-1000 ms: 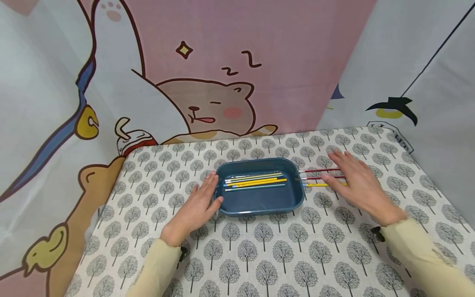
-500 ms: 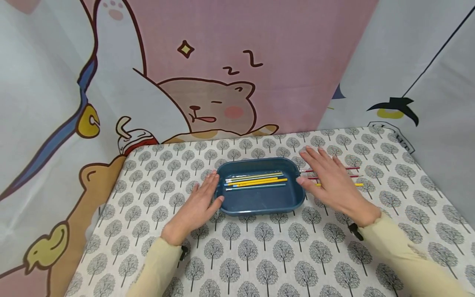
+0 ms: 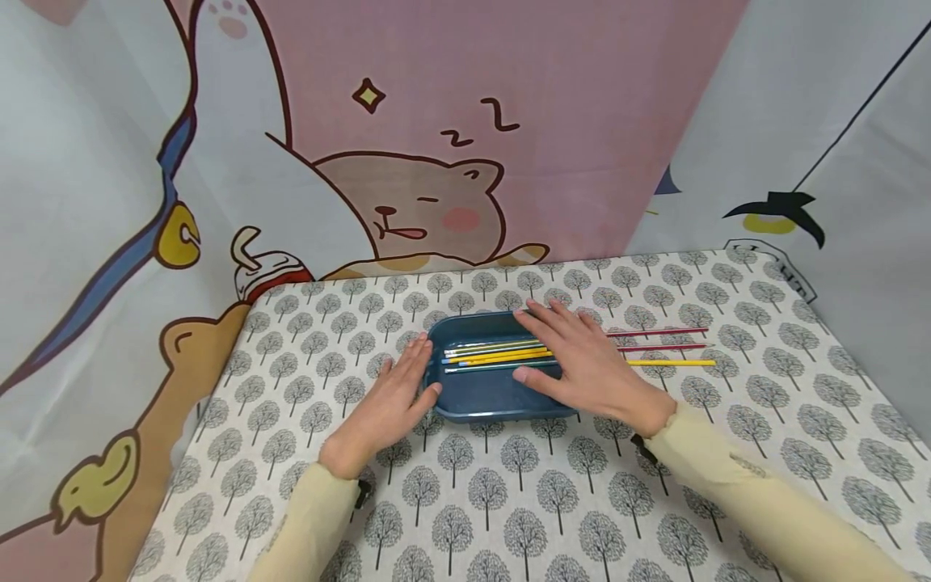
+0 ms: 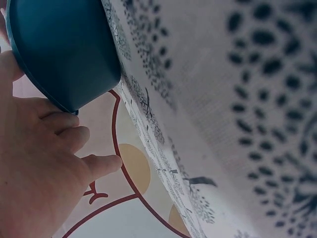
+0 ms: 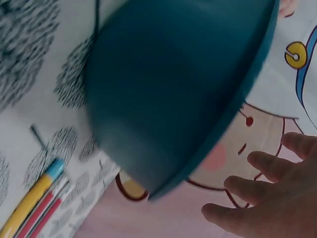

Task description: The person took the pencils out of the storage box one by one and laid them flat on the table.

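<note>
A dark blue-green plastic basin [image 3: 494, 401] stands on the table. Several pencils [image 3: 494, 357], yellow and green among them, lie side by side across its floor. My left hand [image 3: 385, 404] touches the basin's left rim with fingers extended; in the left wrist view the fingertips meet the basin wall [image 4: 64, 54]. Over the right end of the basin hovers my right hand [image 3: 592, 368], fingers spread, holding nothing and covering the right rim. In the right wrist view its fingers [image 5: 267, 193] are apart from the basin.
Two red pencils [image 3: 665, 347] and a yellow pencil [image 3: 676, 363] lie on the cloth just right of the basin. A tree-print tablecloth [image 3: 451, 517] covers the table. Behind it hangs a cartoon-printed curtain [image 3: 582, 145].
My right hand has moved left from above the loose pencils to above the basin's right end, uncovering those pencils. The left hand stays at the left rim.
</note>
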Available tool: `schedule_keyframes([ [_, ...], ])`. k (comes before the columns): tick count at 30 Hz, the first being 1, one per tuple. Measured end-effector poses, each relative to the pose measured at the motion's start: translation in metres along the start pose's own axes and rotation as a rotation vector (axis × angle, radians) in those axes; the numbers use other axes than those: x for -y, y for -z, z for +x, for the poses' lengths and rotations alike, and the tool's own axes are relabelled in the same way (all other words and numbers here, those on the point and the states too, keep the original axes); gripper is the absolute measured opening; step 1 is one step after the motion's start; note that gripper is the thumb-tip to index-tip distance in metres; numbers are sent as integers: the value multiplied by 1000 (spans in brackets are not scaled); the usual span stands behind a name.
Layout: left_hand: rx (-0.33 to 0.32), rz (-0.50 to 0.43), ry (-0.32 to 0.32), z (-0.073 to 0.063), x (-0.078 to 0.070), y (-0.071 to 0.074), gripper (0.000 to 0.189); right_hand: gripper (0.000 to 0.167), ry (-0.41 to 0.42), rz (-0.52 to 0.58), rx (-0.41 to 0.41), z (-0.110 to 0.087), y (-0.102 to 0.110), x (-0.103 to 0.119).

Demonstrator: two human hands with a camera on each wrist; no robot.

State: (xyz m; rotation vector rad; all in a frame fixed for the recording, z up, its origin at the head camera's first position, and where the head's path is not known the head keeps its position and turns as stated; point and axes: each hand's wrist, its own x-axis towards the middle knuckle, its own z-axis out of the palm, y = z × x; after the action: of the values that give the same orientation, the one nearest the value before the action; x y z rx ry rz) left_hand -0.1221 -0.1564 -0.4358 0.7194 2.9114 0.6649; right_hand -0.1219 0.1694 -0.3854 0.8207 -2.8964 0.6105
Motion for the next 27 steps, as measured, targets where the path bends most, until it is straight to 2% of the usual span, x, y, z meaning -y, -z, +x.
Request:
schedule_keyframes([
  [7, 0, -13, 6, 0, 0, 0, 70, 87, 34, 87, 61, 17, -15, 10],
  [18, -7, -15, 4, 0, 0, 0, 70, 89, 32, 249, 185, 33, -35, 13],
  [27, 1, -6, -4, 1, 0, 1, 71, 80, 52, 225, 226, 41, -46, 13],
])
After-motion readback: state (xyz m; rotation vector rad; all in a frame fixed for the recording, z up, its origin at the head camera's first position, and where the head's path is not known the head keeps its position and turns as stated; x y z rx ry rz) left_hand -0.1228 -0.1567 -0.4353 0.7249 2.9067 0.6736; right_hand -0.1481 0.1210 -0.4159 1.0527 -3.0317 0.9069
